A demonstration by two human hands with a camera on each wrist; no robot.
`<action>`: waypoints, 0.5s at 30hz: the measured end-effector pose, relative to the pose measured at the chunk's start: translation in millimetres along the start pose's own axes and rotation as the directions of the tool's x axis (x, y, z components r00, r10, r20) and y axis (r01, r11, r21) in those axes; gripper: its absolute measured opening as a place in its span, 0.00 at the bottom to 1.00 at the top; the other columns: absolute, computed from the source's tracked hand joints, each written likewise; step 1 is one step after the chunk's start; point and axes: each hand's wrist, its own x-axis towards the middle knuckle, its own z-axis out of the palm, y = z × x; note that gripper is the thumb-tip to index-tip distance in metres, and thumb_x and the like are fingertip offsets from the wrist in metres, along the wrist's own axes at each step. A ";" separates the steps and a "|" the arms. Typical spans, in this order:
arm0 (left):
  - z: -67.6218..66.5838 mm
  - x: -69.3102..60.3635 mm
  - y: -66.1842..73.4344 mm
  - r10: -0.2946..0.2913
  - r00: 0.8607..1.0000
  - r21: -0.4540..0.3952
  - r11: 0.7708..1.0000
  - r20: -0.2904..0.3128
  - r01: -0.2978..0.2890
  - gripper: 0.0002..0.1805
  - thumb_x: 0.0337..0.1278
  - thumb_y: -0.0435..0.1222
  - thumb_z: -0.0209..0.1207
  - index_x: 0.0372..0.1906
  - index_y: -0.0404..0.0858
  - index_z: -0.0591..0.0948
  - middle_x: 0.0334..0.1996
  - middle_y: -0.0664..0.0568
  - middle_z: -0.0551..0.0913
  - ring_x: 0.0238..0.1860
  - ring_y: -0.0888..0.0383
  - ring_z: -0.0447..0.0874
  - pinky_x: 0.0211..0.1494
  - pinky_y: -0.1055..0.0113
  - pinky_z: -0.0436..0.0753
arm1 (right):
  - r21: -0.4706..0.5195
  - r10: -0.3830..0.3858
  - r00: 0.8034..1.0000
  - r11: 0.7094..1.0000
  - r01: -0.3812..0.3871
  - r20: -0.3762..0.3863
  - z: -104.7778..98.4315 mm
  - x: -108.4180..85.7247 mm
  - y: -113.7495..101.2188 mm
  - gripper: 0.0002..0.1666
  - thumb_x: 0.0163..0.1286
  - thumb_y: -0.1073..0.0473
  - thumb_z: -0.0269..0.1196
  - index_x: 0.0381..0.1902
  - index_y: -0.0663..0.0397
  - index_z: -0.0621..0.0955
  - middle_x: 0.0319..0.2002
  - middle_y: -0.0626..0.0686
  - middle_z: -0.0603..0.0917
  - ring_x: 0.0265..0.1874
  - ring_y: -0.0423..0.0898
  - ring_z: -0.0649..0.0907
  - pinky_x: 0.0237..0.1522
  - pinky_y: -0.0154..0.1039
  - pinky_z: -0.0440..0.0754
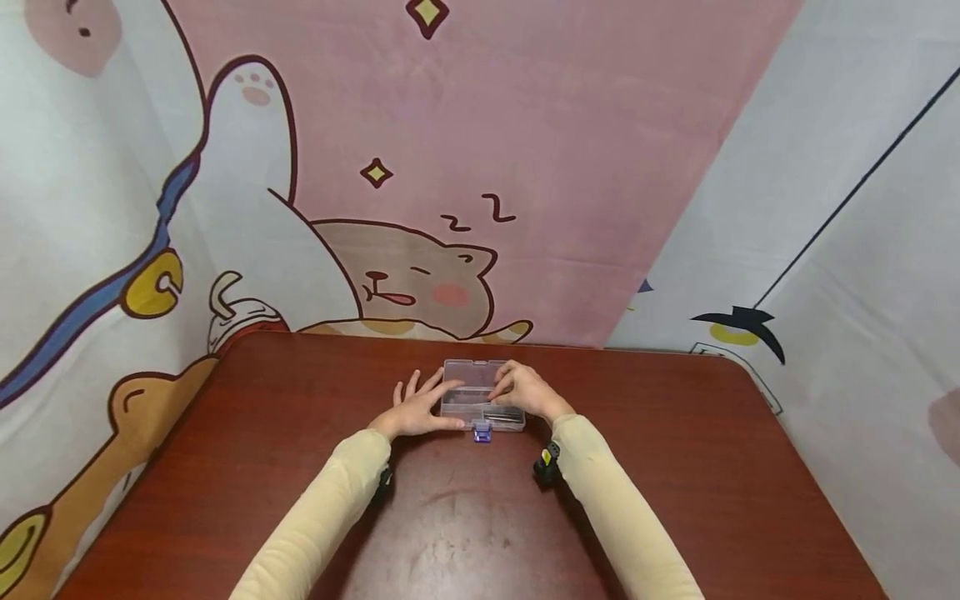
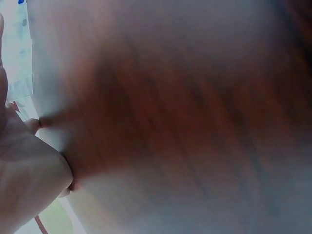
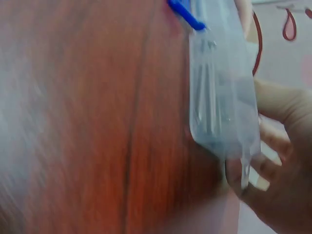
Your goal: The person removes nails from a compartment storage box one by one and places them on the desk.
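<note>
A clear plastic box (image 1: 463, 412) lies on the table with its lid (image 1: 468, 372) raised at the back and a blue latch (image 1: 482, 432) at the front. Dark slim items (image 1: 504, 414) fill its front right compartment; the right wrist view shows thin rods (image 3: 208, 92) through the wall. My left hand (image 1: 414, 414) is at the box's left side, fingers spread, thumb at the front edge and index finger over the left part. From the right, my right hand (image 1: 525, 390) reaches over the box with bent fingers, thumb and fingertips at the middle compartment; anything between them is too small to tell.
The box rests on a reddish-brown wooden table (image 1: 300, 467), near its back edge. Behind stands a cloth backdrop (image 1: 562, 167) with cartoon animals. A small black device (image 1: 547, 467) is at my right wrist.
</note>
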 end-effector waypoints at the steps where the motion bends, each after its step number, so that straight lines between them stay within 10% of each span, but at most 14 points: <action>1: 0.8 0.3 0.1 0.000 1.000 0.001 1.000 -0.002 0.000 0.41 0.54 0.61 0.60 0.73 0.58 0.61 0.76 0.44 0.44 0.72 0.30 0.30 0.64 0.32 0.34 | 0.030 -0.020 1.000 0.999 0.020 0.012 -0.6 -0.1 3.3 0.03 0.55 0.65 0.73 0.30 0.54 0.90 0.47 0.56 0.77 0.46 0.49 0.75 0.47 0.45 0.75; 15: 2.3 1.8 -1.4 -0.007 1.000 -0.009 1.000 -0.011 0.007 0.42 0.54 0.60 0.62 0.73 0.57 0.61 0.76 0.44 0.44 0.72 0.30 0.30 0.64 0.33 0.34 | 0.048 -0.154 0.987 0.987 0.156 -0.036 4.6 3.8 20.9 0.04 0.53 0.63 0.75 0.29 0.52 0.90 0.37 0.48 0.76 0.39 0.44 0.74 0.40 0.38 0.74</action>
